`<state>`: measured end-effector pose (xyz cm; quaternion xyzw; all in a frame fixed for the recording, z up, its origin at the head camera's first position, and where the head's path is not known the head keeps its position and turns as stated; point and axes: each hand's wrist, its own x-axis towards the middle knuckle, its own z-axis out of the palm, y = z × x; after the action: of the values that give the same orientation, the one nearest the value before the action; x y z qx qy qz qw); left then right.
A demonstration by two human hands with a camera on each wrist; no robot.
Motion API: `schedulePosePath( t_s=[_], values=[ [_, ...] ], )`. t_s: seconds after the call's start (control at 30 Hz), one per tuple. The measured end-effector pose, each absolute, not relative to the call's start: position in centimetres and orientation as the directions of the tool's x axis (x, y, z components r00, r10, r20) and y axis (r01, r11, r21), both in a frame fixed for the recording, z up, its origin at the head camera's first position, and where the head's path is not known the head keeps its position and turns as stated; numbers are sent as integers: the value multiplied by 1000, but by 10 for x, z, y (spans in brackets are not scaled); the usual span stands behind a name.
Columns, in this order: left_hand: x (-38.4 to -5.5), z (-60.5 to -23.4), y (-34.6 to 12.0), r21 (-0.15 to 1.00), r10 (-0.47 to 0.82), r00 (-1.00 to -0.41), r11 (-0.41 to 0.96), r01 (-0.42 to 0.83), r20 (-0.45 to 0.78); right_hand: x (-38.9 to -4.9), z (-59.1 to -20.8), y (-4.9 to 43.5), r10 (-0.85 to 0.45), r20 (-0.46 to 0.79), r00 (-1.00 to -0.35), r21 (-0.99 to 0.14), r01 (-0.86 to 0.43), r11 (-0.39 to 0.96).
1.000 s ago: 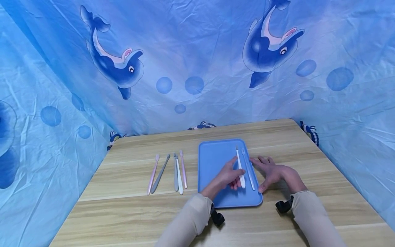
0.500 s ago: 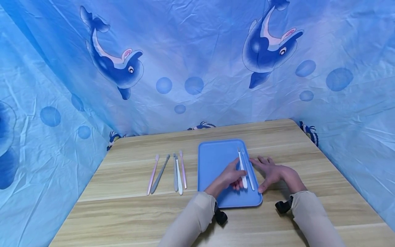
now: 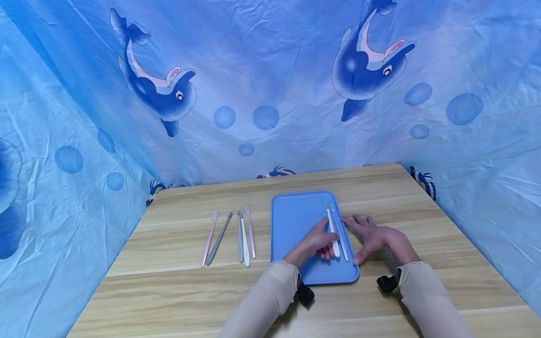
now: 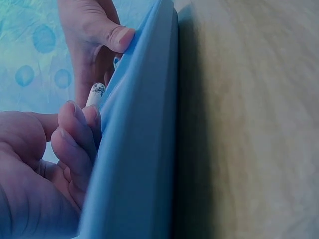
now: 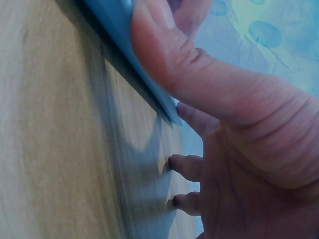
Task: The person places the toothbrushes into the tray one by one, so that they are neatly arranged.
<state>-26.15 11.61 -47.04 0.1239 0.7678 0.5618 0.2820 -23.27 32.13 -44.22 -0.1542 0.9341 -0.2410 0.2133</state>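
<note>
In the head view, my left hand (image 3: 317,239) is over the blue tray (image 3: 291,216) and pinches a white toothbrush (image 3: 336,249) between thumb and fingers. The brush lies lengthwise, bristles toward the far side. Close to its right, a pale toothbrush (image 3: 341,237) lies nearly parallel inside the tray. The white handle's marked end (image 4: 94,93) shows past my fingertips in the left wrist view. My right hand (image 3: 374,237) rests at the tray's right edge with fingers spread; its thumb (image 5: 154,55) touches the rim, and other fingertips meet the table.
Left of the tray on the wooden table (image 3: 169,295) lie a pink toothbrush (image 3: 209,239), a dark grey toothbrush (image 3: 220,238), and a group with a grey one (image 3: 240,239), a white one (image 3: 245,241) and another pink one (image 3: 251,232). A blue dolphin-print curtain (image 3: 296,141) surrounds the table.
My left hand has shifted slightly right with the white toothbrush, bringing it closer to the pale one in the tray. The right hand has stayed in place.
</note>
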Motion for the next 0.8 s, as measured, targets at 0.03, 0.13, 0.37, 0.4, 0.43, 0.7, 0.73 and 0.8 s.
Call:
schedulePosePath(
  t_s=[0.03, 0.13, 0.37, 0.4, 0.43, 0.7, 0.73, 0.8],
  values=[
    [-262, -471, 116, 933, 508, -811, 339, -123, -291, -232, -442, 321, -391, -325, -861, -519, -183, 835],
    [-262, -472, 117, 932, 504, -817, 345, -109, -281, -232, -441, 320, -391, -325, -861, -526, -179, 831],
    [-259, -470, 120, 914, 462, -840, 393, -95, -286, -232, -440, 321, -400, -320, -859, -530, -188, 827],
    [-259, -470, 121, 912, 457, -843, 400, -91, -285, -232, -440, 321, -402, -318, -858, -531, -190, 826],
    [-258, -469, 121, 910, 453, -845, 407, -86, -283, -232, -440, 321, -406, -315, -858, -534, -194, 823],
    [-256, -469, 121, 909, 446, -850, 408, -86, -281, -232, -440, 322, -415, -311, -855, -538, -202, 818],
    [-256, -469, 121, 909, 445, -851, 407, -87, -280, -232, -440, 321, -414, -313, -855, -537, -200, 820],
    [-255, -470, 121, 909, 442, -853, 407, -85, -278, -231, -441, 321, -410, -315, -856, -534, -197, 822]
  ],
)
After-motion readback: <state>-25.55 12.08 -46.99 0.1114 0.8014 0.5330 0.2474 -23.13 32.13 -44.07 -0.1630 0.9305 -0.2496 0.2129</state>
